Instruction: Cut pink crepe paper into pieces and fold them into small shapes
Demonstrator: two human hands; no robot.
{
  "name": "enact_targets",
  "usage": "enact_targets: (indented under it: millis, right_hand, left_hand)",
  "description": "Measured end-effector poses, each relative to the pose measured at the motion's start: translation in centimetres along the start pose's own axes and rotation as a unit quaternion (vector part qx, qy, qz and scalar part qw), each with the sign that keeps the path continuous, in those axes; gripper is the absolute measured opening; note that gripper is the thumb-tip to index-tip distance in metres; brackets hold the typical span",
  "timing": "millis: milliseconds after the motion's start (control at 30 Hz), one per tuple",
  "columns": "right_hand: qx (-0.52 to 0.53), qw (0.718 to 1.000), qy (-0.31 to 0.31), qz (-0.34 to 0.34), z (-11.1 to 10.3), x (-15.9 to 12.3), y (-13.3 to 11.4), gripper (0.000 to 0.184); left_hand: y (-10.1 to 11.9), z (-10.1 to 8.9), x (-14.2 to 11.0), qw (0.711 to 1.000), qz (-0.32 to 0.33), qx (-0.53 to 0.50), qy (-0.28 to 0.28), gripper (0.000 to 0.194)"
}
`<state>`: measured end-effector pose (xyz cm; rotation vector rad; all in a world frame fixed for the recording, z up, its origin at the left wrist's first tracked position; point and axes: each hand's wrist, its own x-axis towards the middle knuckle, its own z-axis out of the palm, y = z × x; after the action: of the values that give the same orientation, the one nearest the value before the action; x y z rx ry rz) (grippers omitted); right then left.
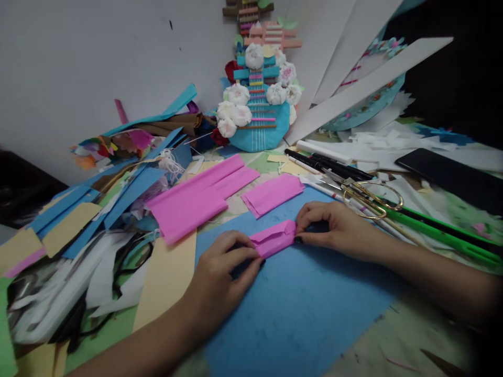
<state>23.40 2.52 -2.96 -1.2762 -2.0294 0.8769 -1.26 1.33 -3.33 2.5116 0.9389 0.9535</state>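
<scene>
A small folded piece of pink paper (pixel 274 240) is stretched between my two hands, just over a blue sheet (pixel 298 309). My left hand (pixel 226 275) pinches its left end between thumb and fingers. At the right end, my right hand (pixel 334 228) pinches it the same way. The paper's upper layer bulges, leaving a gap along its length. Behind it lie another folded pink paper (pixel 273 195) and a larger pink sheet (pixel 192 201) with a folded edge.
Gold-handled scissors (pixel 371 196), pens (pixel 334 166) and a green cutter (pixel 444 230) lie to the right, near a black phone (pixel 451 175). A blue paper instrument with white flowers (pixel 257 118) leans at the back. Paper scraps (pixel 78 207) and a white glue gun (pixel 58 296) crowd the left.
</scene>
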Motion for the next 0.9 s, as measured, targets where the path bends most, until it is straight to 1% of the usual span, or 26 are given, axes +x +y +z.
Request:
enact_targets:
  millis: [233,333,500,733,900]
  right_hand:
    - [-0.049,0.998,0.026,0.004,0.27,-0.03,-0.37,0.009]
    - [-0.059,0.998,0.026,0.006,0.4,-0.01,-0.51,0.009]
    - [-0.065,0.998,0.025,0.006,0.58,0.04,-0.35,0.008]
    - [-0.068,0.997,0.027,0.004,0.68,0.13,-0.54,0.008]
    - [-0.071,0.997,0.029,-0.004,0.74,0.16,-0.38,0.008]
  left_hand:
    - [0.0,-0.23,0.52,0.994,-0.09,-0.016,-0.059,0.008]
    - [0.17,-0.28,0.69,0.99,-0.116,-0.023,-0.077,0.009]
    - [0.26,-0.25,0.68,0.988,-0.122,-0.041,-0.081,0.01]
    - [0.12,0.1,0.64,0.991,-0.118,-0.021,-0.064,0.01]
    - [-0.03,0.24,0.75,0.99,-0.121,-0.018,-0.07,0.011]
